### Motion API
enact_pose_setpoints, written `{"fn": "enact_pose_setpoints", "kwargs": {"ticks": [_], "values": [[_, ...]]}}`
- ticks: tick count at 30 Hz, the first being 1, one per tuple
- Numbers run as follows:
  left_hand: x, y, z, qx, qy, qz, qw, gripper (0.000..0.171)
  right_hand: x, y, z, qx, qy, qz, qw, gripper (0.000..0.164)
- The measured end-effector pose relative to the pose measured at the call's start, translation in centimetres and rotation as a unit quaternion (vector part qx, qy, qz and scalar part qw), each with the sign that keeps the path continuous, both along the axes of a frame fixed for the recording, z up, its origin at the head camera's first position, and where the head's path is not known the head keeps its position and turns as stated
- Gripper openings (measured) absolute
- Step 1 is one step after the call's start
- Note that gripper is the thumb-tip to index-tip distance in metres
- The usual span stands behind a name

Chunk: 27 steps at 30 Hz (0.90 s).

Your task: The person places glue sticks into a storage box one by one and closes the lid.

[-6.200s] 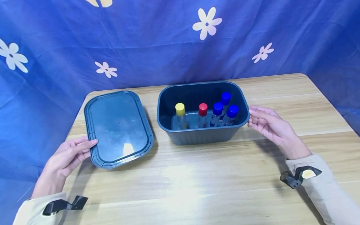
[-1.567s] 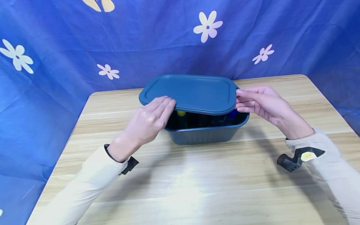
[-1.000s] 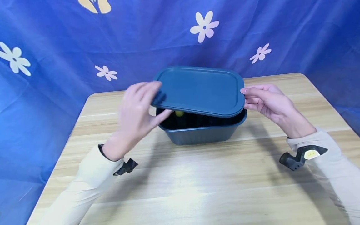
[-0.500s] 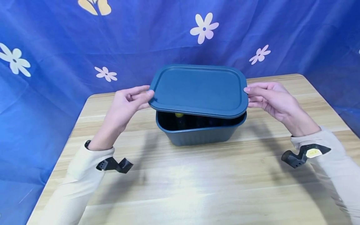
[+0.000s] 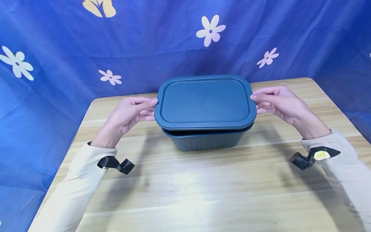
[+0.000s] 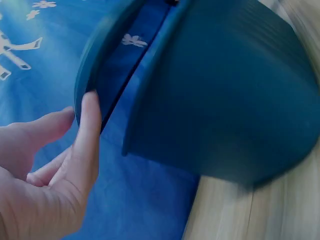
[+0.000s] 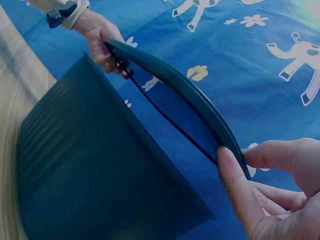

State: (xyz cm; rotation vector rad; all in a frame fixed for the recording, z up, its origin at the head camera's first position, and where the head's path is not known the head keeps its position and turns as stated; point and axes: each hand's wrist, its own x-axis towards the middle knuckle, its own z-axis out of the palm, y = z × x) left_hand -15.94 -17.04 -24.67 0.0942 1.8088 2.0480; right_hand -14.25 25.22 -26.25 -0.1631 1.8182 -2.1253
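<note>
A dark teal lid, smooth side up, is held level just above a matching plastic bin on the table. My left hand pinches the lid's left end, thumb on top and fingers beneath. At the right end, my right hand pinches it the same way. Both wrist views show a gap between the lid and the rim of the bin. The lid hides the inside of the bin and the capped tubes seen there earlier.
The bin stands near the back of a wooden table. Behind it hangs a blue curtain with white flowers. Black wrist cameras sit on both light sleeves.
The lid was carried from the left over the bin. My left hand shifted its hold to the left end, my right hand left the bin rim for the lid, and the lid has come lower.
</note>
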Motion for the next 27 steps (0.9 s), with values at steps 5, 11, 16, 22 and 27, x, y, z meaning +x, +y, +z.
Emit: {"fn": "enact_pose_setpoints", "kwargs": {"ticks": [5, 11, 16, 22, 27], "values": [[-0.2, -0.1, -0.4, -0.062, 0.014, -0.018, 0.9978, 0.007, -0.2, -0.1, -0.2, 0.055, 0.015, -0.004, 0.998, 0.011], [0.1, 0.0, -1.1, -0.14, 0.033, -0.051, 0.9883, 0.005, -0.1, -0.1, -0.5, 0.086, 0.022, -0.007, 0.996, 0.011], [0.1, 0.3, -1.3, -0.156, 0.046, -0.053, 0.9853, 0.01, -0.2, -0.2, -0.9, 0.086, 0.027, -0.021, 0.996, 0.011], [-0.1, 0.6, -1.5, -0.175, 0.048, -0.063, 0.9814, 0.023, -0.2, -0.3, -1.0, 0.105, 0.028, -0.039, 0.993, 0.01], [-0.3, 0.8, -1.6, -0.194, 0.047, -0.063, 0.9779, 0.026, -0.2, -0.2, -1.2, 0.111, 0.027, -0.04, 0.993, 0.01]]}}
